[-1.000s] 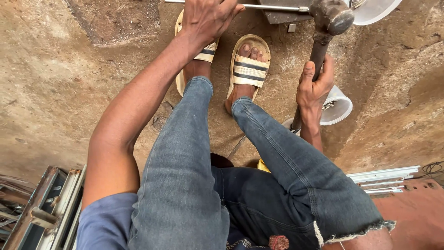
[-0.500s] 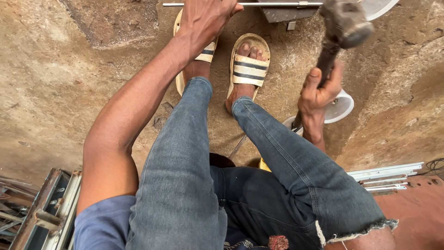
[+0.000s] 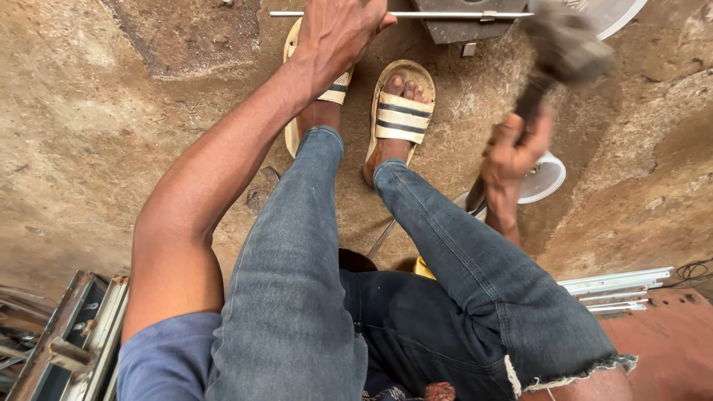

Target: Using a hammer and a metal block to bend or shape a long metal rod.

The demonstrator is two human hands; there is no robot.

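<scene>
Seated person, knees up, jeans fill the lower centre. Left hand (image 3: 338, 30), top centre, is closed down on a thin metal rod (image 3: 445, 14) that runs right along the top edge over a dark metal block (image 3: 464, 28). Right hand (image 3: 514, 152), right of centre, grips a hammer (image 3: 564, 48) handle, head blurred at upper right. A white bowl (image 3: 546, 178) sits behind that hand. Sandals (image 3: 401, 111) on dirt below the rod. Metal frames (image 3: 67, 341) lower left. Since half a second ago the hammer head sits lower, nearer the rod.
</scene>
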